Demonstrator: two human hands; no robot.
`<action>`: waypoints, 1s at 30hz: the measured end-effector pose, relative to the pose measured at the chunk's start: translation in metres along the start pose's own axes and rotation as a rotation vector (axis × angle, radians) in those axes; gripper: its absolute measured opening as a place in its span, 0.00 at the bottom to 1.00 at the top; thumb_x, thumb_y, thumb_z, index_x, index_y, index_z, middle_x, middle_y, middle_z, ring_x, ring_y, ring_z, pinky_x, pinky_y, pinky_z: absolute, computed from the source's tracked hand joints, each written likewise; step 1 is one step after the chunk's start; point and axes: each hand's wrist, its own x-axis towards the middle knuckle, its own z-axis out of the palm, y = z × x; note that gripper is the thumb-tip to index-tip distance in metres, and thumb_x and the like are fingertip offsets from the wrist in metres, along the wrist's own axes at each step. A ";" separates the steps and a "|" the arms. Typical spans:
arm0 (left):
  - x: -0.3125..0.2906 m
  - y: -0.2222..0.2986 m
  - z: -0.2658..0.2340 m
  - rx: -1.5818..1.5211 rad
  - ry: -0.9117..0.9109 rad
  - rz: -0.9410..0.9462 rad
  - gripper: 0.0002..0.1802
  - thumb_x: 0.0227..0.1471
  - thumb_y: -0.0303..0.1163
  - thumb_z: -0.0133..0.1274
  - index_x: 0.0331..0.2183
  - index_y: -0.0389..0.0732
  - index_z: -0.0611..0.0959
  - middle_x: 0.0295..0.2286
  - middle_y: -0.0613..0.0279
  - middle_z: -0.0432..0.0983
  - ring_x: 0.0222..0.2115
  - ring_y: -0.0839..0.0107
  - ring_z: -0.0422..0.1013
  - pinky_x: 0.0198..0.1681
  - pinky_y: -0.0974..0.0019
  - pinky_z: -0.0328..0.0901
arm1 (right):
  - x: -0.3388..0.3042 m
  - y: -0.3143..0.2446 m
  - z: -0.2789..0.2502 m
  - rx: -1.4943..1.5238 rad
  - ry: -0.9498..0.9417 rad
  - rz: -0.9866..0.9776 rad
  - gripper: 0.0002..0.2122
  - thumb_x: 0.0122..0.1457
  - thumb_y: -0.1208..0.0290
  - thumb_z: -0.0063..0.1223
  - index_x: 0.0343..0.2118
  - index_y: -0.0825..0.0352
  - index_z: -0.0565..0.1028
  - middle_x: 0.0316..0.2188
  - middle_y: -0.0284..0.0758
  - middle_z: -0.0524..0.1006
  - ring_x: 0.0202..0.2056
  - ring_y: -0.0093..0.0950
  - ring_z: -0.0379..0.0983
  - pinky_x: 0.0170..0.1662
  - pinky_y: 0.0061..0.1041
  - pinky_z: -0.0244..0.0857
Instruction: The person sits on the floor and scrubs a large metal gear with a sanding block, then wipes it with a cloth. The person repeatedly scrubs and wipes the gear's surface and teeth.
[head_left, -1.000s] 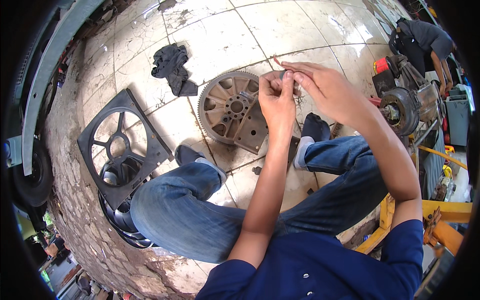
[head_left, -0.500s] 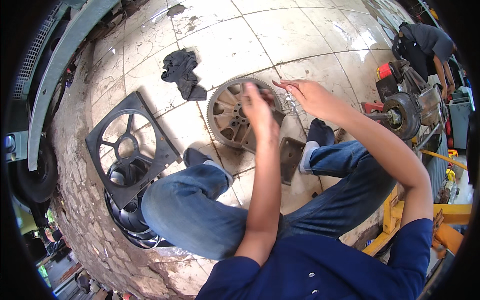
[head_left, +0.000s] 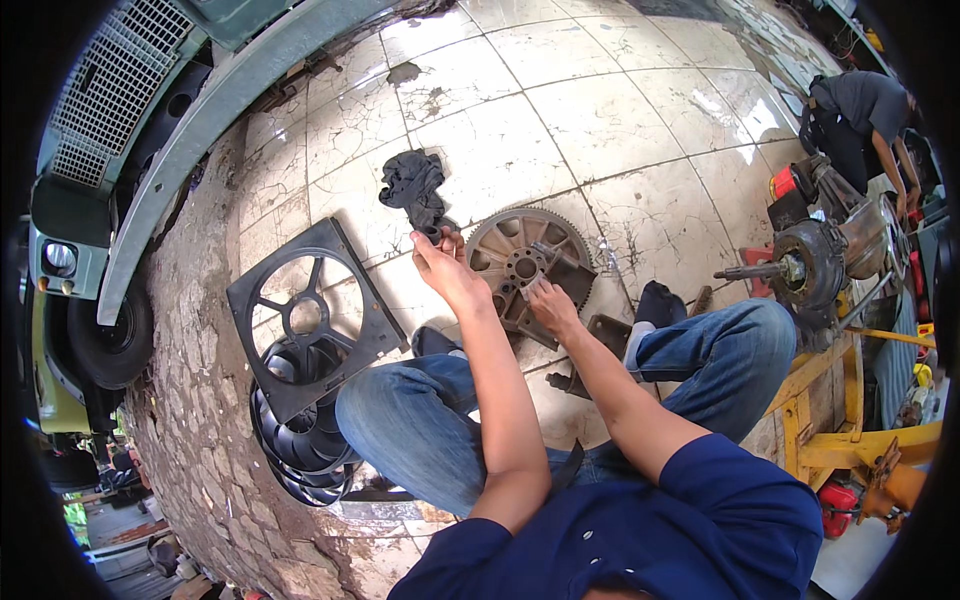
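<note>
A toothed flywheel with spokes and a holed hub lies on the tiles before me. My left hand is raised at its left edge, fingers closed round a small dark round part. My right hand is down at the flywheel's lower right, just below the hub, its fingers drawn together; whatever they grip is hidden. A dark metal block rests on the flywheel beside that hand. Beyond my left hand lies a crumpled black cloth.
A black fan shroud leans over a black fan at the left. Near my right foot is a flat metal bracket. A hub assembly and yellow frame stand at the right. A co-worker bends over at the far right.
My left hand has moved left off the flywheel and now grips the small dark part. My right hand has come down from the air onto the flywheel. The whole view has shifted.
</note>
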 end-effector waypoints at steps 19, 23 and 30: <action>-0.020 -0.024 0.006 -0.113 -0.259 -0.272 0.15 0.59 0.33 0.55 0.46 0.41 0.74 0.37 0.64 0.76 0.37 0.73 0.72 0.45 0.67 0.66 | 0.051 0.116 -0.183 0.231 0.341 -0.107 0.15 0.65 0.64 0.44 0.47 0.66 0.78 0.42 0.40 0.79 0.51 0.33 0.72 0.55 0.28 0.63; -0.050 -0.011 0.031 0.084 -0.338 -0.196 0.13 0.60 0.33 0.54 0.44 0.37 0.76 0.35 0.64 0.75 0.34 0.75 0.71 0.42 0.70 0.66 | 0.020 0.092 -0.298 0.963 0.125 0.239 0.17 0.70 0.66 0.36 0.54 0.68 0.73 0.48 0.41 0.78 0.53 0.29 0.71 0.57 0.28 0.62; -0.118 -0.042 0.056 -0.101 -0.493 -0.397 0.17 0.66 0.40 0.44 0.47 0.36 0.73 0.41 0.58 0.74 0.42 0.72 0.72 0.46 0.67 0.68 | -0.031 0.066 -0.294 0.862 0.364 -0.034 0.17 0.67 0.66 0.41 0.53 0.70 0.72 0.48 0.47 0.76 0.47 0.43 0.74 0.52 0.34 0.67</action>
